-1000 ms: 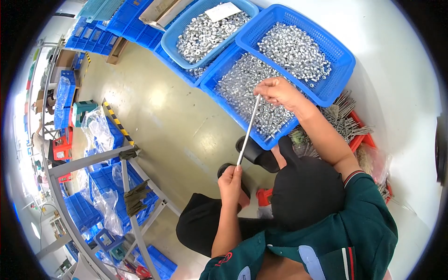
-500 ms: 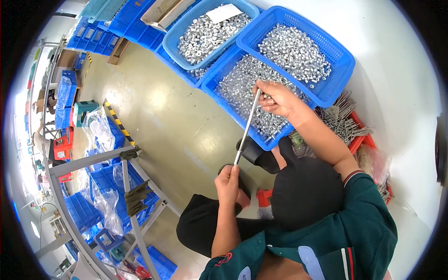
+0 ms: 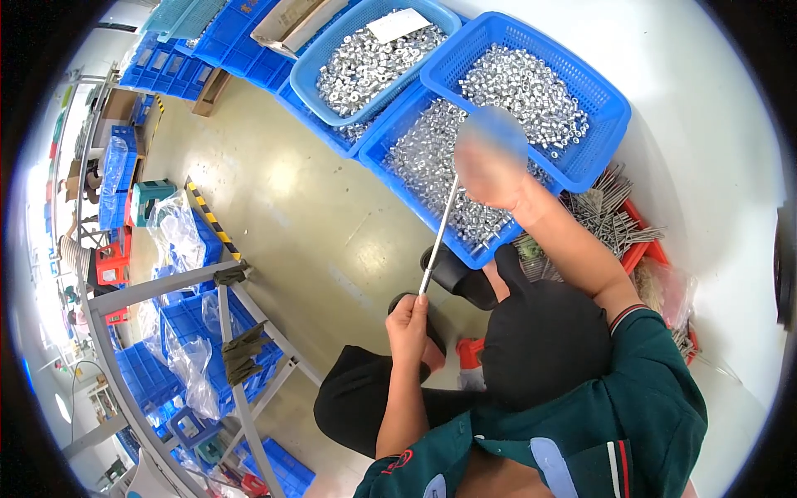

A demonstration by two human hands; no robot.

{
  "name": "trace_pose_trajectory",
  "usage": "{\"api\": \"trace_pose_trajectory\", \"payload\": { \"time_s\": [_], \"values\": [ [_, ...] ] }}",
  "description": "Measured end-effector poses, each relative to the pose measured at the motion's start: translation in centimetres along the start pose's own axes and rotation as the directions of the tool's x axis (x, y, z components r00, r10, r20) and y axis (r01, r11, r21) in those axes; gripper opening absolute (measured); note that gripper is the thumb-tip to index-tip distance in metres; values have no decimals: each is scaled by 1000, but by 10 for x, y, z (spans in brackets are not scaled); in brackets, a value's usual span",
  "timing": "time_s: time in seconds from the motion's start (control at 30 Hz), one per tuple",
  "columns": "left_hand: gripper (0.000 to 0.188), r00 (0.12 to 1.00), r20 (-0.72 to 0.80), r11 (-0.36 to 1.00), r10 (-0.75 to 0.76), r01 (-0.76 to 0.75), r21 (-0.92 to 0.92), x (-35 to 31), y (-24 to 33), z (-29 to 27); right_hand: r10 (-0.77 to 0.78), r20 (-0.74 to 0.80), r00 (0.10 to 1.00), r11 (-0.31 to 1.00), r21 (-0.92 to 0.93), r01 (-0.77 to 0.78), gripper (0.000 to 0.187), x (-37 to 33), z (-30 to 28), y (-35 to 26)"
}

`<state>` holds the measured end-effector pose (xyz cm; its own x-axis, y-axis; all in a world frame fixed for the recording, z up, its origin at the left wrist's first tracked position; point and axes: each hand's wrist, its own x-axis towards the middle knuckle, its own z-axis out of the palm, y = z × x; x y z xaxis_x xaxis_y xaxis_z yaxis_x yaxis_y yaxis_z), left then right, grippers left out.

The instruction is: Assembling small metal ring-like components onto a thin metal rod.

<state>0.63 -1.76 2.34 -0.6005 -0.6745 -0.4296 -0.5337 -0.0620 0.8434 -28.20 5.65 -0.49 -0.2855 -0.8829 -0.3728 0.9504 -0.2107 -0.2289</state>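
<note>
My left hand [image 3: 407, 328] is closed around the lower end of a slim silver metal rod [image 3: 442, 228], which slants up and to the right. At the rod's upper end is my right hand [image 3: 498, 187]. A blurred patch covers its fingers, so whether it grips the rod cannot be told. Beneath that hand is a blue bin [image 3: 411, 209] filled with small shiny metal parts, some of them ring-like or nut-like. Overlapping its right side, a blue perforated basket [image 3: 610, 112] contains similar small metal pieces.
A light-blue basket [image 3: 301, 79] of metal parts bears a white slip of paper [image 3: 398, 24]. Long thin metal rods [image 3: 610, 216] are heaped in a red container [image 3: 652, 249] on the right. A grey metal frame [image 3: 166, 286] stands left, beside blue crates [image 3: 149, 373] with plastic bags.
My right hand's fingers, earlier visible around the rod's upper end, are now hidden by blur. My left hand and the rod's lower end have hardly moved.
</note>
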Motion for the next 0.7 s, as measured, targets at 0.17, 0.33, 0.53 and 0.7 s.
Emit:
{"api": "trace_pose_trajectory", "payload": {
  "time_s": [0.17, 0.33, 0.53, 0.7],
  "values": [
    [26, 1000, 7, 1000, -2, 2, 26, -1, 2, 0, 67, -79, 995, 997, -32, -70, 27, -1, 4, 0],
    [27, 999, -16, 997, 51, -50, 59, -2, -2, 0, 163, -43, 986, 981, -99, -167, 27, -2, 10, -3],
    [28, 999, -25, 999, 45, -45, -6, 0, 6, 4, -116, -22, 993, 719, -691, 69, 30, -20, 35, 14],
    [29, 999, -11, 987, -34, 32, -158, 1, 3, 4, 91, 24, 996, 235, -972, 2, 22, -19, 27, 24]
  ]
}}
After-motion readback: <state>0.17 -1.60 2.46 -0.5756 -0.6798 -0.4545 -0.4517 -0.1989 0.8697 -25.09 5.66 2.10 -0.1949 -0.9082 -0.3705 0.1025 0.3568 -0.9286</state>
